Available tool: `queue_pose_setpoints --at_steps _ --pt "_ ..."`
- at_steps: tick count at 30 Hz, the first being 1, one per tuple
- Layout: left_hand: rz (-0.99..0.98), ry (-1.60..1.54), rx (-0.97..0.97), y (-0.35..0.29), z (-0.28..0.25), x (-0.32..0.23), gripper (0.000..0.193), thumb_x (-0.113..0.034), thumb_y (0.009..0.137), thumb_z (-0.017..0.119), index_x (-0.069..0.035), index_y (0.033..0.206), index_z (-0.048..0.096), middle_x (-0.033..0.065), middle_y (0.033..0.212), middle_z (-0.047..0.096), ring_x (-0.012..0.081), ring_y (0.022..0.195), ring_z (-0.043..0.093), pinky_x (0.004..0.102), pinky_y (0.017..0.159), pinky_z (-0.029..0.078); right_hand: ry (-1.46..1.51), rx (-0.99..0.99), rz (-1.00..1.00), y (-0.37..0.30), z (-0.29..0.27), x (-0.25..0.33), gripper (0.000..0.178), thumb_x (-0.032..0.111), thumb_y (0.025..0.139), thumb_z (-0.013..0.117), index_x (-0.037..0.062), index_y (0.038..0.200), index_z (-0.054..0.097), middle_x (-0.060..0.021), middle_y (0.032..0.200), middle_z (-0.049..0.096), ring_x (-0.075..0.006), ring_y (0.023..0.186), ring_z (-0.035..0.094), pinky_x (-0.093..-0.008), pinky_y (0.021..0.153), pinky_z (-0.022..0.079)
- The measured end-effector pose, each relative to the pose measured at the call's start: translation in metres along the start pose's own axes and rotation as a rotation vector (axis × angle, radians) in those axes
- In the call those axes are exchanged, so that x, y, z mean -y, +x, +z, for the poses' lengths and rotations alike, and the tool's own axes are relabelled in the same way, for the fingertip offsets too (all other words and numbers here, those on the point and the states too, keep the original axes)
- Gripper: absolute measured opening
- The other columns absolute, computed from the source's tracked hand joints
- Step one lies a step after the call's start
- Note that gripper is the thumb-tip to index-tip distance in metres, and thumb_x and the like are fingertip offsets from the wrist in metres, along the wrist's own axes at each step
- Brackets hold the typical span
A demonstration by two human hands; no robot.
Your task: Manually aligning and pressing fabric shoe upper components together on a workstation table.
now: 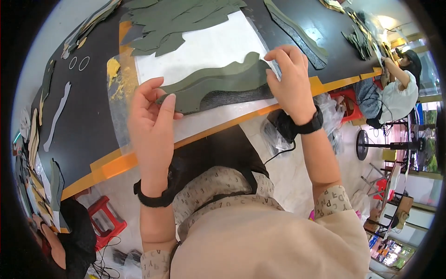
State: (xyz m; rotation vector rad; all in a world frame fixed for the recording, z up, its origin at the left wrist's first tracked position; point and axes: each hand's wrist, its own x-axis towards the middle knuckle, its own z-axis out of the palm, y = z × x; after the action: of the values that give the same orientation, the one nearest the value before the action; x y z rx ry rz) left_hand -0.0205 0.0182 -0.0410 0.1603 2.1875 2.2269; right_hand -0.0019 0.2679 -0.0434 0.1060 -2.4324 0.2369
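Note:
My left hand [152, 116] pinches the left end of a long, wavy-edged dark green piece of sheet material [227, 82], thumb in front and fingers curled behind. The piece has a black textured strip [232, 99] along its lower edge and a second green layer [200, 74] showing above it. At its right end is my right hand [293, 83], thumb and index fingertip apart, close to the edge; whether they touch it is hard to tell. Beneath lies a white sheet [218, 42] on the dark table [93, 111]. A pile of similar green pieces [172, 21] covers its far part.
Yellow-orange tape [111, 168] lines the table's near edge. Yellow residue [113, 69] and two pale rings [83, 63] are at left. More cut pieces [302, 35] lie at far right. A person [399, 90] sits at right; another person's arm [52, 242] shows at lower left, near a red stool [106, 221].

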Motion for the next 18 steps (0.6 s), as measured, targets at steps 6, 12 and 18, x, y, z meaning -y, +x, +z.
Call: queue_pose_setpoints --at_steps 6,12,18 --pt "-0.018 -0.111 0.028 -0.004 0.001 -0.008 0.031 0.001 0.086 0.054 -0.001 0.116 0.048 0.0056 0.094 0.05 0.0079 0.076 0.053 0.0217 0.063 0.049 0.585 0.339 -0.236 0.029 0.007 0.055 0.02 0.0 0.076 0.06 0.0052 0.095 0.06 -0.008 0.098 0.06 -0.0266 0.096 0.054 -0.0341 0.086 0.042" --pt "0.331 0.46 -0.036 -0.012 -0.021 0.0 0.027 0.004 0.082 0.053 -0.002 0.108 0.053 0.0111 0.103 0.054 0.0231 0.097 0.056 0.0337 0.079 0.048 1.041 0.731 0.066 0.038 0.014 0.049 0.012 0.004 0.084 0.058 0.0032 0.096 0.061 -0.0013 0.091 0.062 -0.0107 0.085 0.056 -0.0244 0.078 0.044" --pt "0.512 0.949 0.072 -0.012 -0.028 0.016 0.023 0.005 0.078 0.056 -0.002 0.1 0.055 0.0128 0.108 0.053 0.0357 0.116 0.044 0.0432 0.095 0.037 1.0 0.786 0.107 0.038 0.022 0.053 0.012 0.003 0.084 0.058 0.0026 0.096 0.061 -0.0014 0.089 0.061 -0.0103 0.083 0.055 -0.0236 0.077 0.045"
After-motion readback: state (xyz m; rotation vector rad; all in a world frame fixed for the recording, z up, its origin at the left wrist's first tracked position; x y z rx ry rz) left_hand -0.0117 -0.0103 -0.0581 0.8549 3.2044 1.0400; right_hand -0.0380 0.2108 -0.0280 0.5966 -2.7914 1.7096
